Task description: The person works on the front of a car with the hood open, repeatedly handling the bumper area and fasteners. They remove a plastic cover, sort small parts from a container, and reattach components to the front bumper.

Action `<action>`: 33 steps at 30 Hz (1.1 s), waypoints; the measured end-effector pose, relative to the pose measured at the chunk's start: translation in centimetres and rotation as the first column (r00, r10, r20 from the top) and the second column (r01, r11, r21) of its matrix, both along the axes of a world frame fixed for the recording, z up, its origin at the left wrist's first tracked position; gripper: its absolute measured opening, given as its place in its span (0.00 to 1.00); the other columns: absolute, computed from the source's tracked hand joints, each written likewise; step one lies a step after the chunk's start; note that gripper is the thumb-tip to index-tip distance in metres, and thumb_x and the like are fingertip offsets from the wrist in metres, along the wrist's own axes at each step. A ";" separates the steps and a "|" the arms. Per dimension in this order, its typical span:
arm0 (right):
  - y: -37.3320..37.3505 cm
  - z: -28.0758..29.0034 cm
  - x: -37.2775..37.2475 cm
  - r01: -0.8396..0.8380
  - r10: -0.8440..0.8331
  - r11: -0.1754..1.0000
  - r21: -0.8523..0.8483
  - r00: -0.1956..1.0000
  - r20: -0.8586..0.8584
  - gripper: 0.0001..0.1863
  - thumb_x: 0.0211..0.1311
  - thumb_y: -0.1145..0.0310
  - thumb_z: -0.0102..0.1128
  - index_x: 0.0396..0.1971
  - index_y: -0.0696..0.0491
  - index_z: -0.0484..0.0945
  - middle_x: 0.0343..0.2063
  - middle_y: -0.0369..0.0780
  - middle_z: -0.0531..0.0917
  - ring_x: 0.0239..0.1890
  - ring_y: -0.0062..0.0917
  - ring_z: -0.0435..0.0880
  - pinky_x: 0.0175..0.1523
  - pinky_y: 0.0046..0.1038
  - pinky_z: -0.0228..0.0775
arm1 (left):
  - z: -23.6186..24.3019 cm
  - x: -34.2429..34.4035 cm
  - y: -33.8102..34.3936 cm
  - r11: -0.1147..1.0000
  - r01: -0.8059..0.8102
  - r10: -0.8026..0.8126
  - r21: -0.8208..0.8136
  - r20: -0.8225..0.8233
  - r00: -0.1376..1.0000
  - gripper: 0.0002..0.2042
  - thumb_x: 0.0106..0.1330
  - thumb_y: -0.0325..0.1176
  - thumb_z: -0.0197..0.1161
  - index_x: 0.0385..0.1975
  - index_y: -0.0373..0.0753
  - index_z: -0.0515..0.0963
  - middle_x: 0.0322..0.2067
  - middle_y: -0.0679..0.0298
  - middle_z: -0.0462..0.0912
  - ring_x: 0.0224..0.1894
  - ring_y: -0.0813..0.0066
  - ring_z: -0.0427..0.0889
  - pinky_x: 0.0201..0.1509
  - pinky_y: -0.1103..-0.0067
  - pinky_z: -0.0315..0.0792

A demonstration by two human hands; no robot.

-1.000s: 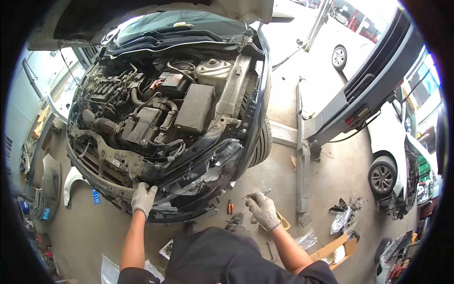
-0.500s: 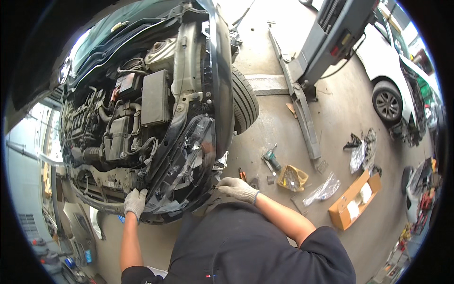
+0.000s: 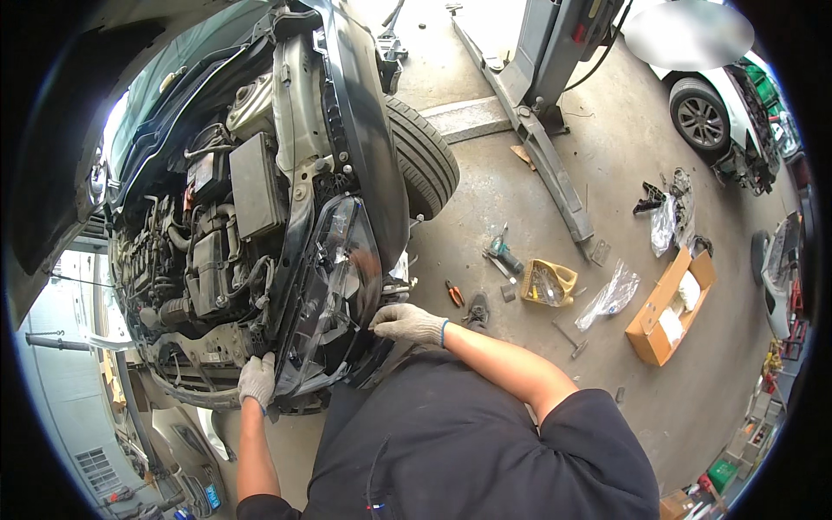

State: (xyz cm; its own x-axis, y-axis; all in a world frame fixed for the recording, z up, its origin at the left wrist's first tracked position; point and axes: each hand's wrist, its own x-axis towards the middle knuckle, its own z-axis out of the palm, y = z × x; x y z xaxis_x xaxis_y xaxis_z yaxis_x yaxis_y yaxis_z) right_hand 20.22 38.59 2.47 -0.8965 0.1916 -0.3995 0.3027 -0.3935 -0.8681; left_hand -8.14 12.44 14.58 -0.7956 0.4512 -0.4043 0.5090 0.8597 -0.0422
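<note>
A clear-lensed headlight (image 3: pixel 336 286) sits at the front corner of a dark car with its hood raised. My left hand (image 3: pixel 257 380), in a pale knit work glove, grips its inner lower corner beside the front crossmember; the fingertips are partly hidden. At the outer lower edge of the headlight, my gloved right hand (image 3: pixel 414 325) is closed, fingertips pressed to the rim. The dark fender (image 3: pixel 368 113) runs back from the lamp, and the engine bay (image 3: pixel 204 234) lies open to its left.
The front tire (image 3: pixel 420 156) is turned outward. On the floor to the right are a teal power tool (image 3: pixel 501 251), orange-handled pliers (image 3: pixel 455 293), a yellow container (image 3: pixel 568 282), plastic wrap (image 3: pixel 611 299) and a cardboard box (image 3: pixel 659 334). A lift post (image 3: pixel 555 52) stands beyond.
The view has shifted and turned, so the car appears farther left. My right hand has moved in slightly along the headlight's outer edge; my left hand stays at the inner corner.
</note>
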 end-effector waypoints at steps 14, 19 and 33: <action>-0.2 0.4 0.3 0.023 -0.034 0.987 0.158 0.997 0.065 0.16 0.66 0.59 0.65 0.45 0.54 0.86 0.35 0.34 0.86 0.33 0.16 0.81 0.41 0.23 0.76 | 0.0 0.4 0.1 1.000 -0.009 0.008 -0.029 -0.015 1.000 0.30 0.75 0.57 0.47 0.41 0.29 0.79 0.43 0.36 0.82 0.52 0.35 0.78 0.56 0.53 0.71; 0.4 -0.1 0.6 0.105 -0.105 0.994 -0.029 0.994 0.021 0.16 0.67 0.57 0.65 0.46 0.53 0.86 0.36 0.34 0.86 0.35 0.16 0.81 0.42 0.24 0.76 | -0.7 -0.3 -0.1 1.000 -0.002 0.002 -0.029 -0.008 1.000 0.31 0.75 0.58 0.46 0.43 0.28 0.79 0.44 0.35 0.82 0.53 0.33 0.78 0.56 0.53 0.71; -2.0 -4.6 0.1 0.214 -0.212 0.977 0.014 0.972 -0.097 0.24 0.59 0.53 0.63 0.46 0.57 0.86 0.45 0.49 0.87 0.52 0.37 0.85 0.59 0.35 0.74 | -1.3 -1.7 -2.2 0.969 -0.223 0.210 0.104 0.127 0.969 0.25 0.74 0.53 0.53 0.33 0.32 0.76 0.23 0.58 0.77 0.25 0.67 0.76 0.30 0.67 0.70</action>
